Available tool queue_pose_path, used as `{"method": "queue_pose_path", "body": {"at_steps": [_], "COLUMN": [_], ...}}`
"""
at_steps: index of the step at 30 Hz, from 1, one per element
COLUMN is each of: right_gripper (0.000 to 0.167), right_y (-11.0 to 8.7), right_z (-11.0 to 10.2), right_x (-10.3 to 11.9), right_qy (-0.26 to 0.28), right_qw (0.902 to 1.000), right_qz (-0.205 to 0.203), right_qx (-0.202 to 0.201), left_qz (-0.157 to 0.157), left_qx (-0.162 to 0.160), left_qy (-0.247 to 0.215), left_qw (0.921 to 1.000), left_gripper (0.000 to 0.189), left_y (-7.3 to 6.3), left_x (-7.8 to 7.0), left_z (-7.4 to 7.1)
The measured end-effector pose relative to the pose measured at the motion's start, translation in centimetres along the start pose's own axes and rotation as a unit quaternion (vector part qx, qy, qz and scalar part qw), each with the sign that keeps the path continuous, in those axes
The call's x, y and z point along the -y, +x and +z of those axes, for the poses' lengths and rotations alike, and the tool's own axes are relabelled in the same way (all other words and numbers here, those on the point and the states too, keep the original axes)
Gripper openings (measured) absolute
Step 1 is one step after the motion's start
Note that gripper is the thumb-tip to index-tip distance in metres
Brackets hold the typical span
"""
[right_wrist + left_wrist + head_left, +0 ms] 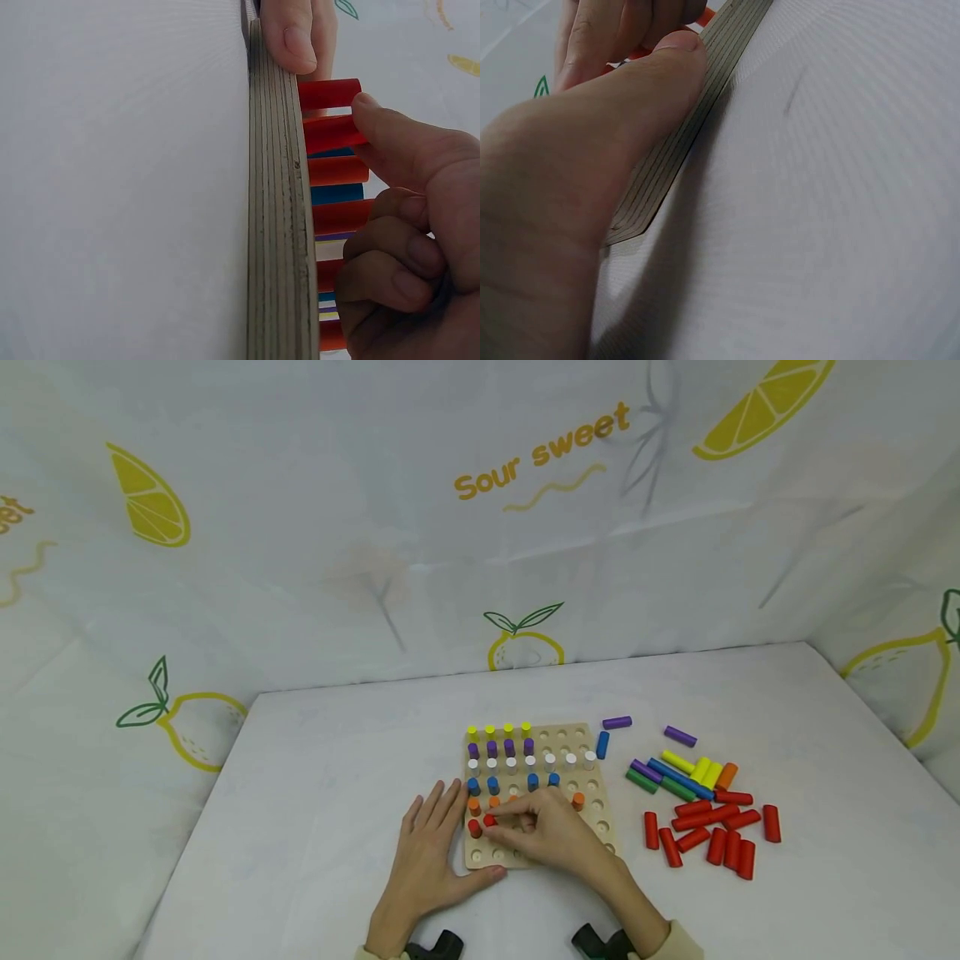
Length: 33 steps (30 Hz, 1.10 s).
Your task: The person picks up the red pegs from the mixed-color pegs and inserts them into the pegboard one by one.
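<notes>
A square wooden pegboard (483, 845) lies on the table with rows of upright yellow, purple, white, blue and orange pegs. My right hand (555, 831) pinches the top of a red peg (335, 133) between thumb and finger, while its other fingers curl in. That peg stands on the board beside another red peg (475, 829) at the left end of the row. My left hand (431, 860) lies along the board's left side, fingers straight, with its thumb (667, 71) against the front edge. The right hand hides part of the orange row.
Right of the board lie many loose red pegs (693, 840). Behind them are yellow pegs (678, 761), green pegs (641, 781), an orange peg (727, 776) and blue ones (681, 778). A purple peg (617, 722) and a blue peg (603, 745) lie near the board's back right corner.
</notes>
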State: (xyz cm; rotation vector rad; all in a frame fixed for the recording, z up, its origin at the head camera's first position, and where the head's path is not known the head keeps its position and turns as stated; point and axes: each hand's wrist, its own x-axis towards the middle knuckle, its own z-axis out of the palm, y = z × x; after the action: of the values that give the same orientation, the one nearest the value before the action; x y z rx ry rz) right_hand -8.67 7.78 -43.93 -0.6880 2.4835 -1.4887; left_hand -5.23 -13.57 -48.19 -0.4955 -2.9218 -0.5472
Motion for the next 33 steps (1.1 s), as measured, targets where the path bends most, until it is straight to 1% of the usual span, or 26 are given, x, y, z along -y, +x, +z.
{"method": "queue_pose_path", "body": {"at_steps": [5,14,20,25,33], "right_gripper": [0.02,0.022,0.022,0.023,0.025], "right_y": [-0.1,-0.3,-0.3,-0.3,-0.5], "right_z": [-0.1,-0.4,-0.5,-0.7,-1.2], "right_x": [0.2,0.2,0.3,0.5,1.0], "right_qy": [-0.011,-0.018,-0.023,-0.03,-0.019], "right_qw": [0.9999,0.9996,0.9995,0.9993,0.999], "right_qz": [0.009,0.018,0.018,0.017,0.033], "right_qx": [0.0,0.01,0.015,0.017,0.024], "left_qz": [0.007,0.001,0.006,0.009,0.007], "left_qx": [-0.012,-0.001,-0.007,-0.01,-0.011], "left_qy": [0.005,0.0,0.008,0.003,0.006], "left_qw": [0.9999,1.0,0.9999,0.9999,0.9999], "left_gripper": [0.111,0.111,0.111,0.111,0.11], "left_y": [-0.1,0.0,0.0,0.0,-0.1], "left_x": [0.0,-0.1,-0.1,0.0,0.0], "left_z": [0.0,-0.1,-0.2,-0.2,0.0]}}
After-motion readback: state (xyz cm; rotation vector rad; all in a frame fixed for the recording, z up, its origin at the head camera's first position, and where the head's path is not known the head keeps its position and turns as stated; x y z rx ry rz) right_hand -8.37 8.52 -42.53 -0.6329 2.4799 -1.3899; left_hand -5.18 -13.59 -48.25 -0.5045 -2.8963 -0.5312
